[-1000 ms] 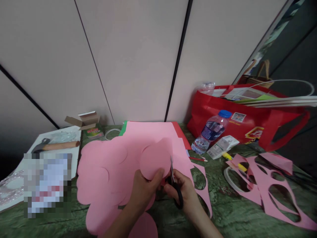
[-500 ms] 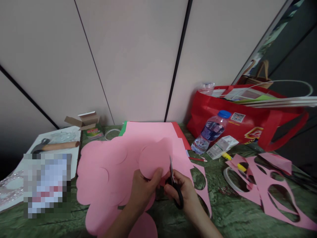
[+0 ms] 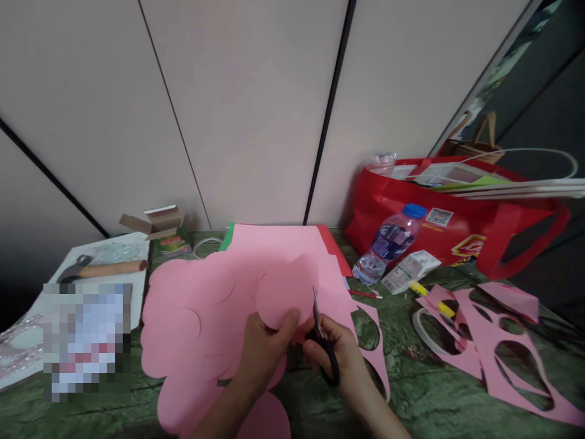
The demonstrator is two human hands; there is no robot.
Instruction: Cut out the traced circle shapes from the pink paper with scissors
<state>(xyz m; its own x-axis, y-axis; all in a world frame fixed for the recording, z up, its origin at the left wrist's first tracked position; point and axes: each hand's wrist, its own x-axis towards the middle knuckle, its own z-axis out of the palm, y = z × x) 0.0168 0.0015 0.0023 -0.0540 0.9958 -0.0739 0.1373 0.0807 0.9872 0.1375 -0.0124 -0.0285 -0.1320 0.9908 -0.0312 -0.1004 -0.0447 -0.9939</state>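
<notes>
My left hand [image 3: 265, 350] pinches a pink paper circle [image 3: 286, 292] by its lower edge, thumb on top. In my right hand [image 3: 338, 353] are black-handled scissors [image 3: 329, 360], fingers closed round the loops. Their blade points up and lies against the right edge of the circle; whether paper is between the blades I cannot tell. Several pink rounded cutouts [image 3: 178, 317] overlap under and left of my hands. Behind them lie pink paper sheets [image 3: 278, 238], with red and green paper edges showing beneath.
To the right are a water bottle [image 3: 388, 244], a small white box [image 3: 411, 271], a red bag [image 3: 457, 225] and pink paper scraps with holes [image 3: 489, 347] beside a tape roll [image 3: 418, 326]. A hammer [image 3: 109, 268] and an open box [image 3: 169, 235] are at left.
</notes>
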